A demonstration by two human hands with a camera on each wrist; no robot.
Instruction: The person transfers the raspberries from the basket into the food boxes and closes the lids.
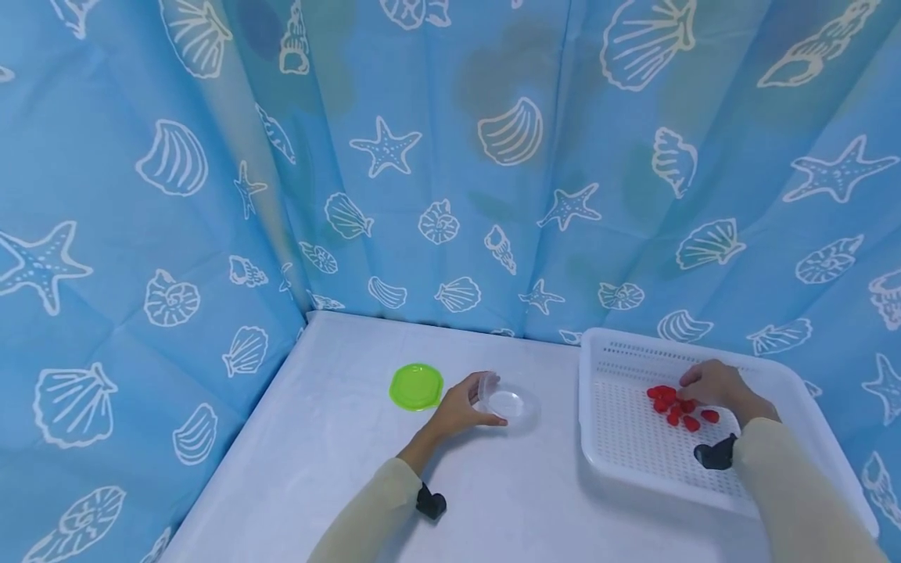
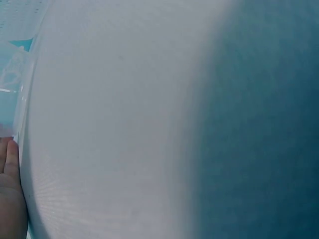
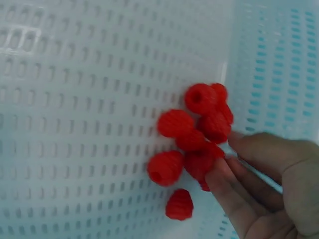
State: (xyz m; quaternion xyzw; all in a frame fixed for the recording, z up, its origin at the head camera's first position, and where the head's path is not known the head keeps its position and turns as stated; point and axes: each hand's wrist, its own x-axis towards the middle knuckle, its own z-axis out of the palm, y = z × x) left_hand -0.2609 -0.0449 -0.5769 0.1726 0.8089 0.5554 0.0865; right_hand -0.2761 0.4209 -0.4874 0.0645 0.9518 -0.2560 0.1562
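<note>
My left hand grips a small clear plastic container, tipped on its side with thumb and fingers round its wall. In the left wrist view only a strip of the container and part of the left hand show, at the left edge. Inside the white basket, my right hand is at a cluster of red raspberries. The right wrist view has the thumb and fingertips of the right hand pinching at a raspberry on the near side of the pile.
A bright green round lid lies on the white table, left of the container. The perforated white basket takes up the right side. Behind and to the left hangs a blue curtain with shells and starfish.
</note>
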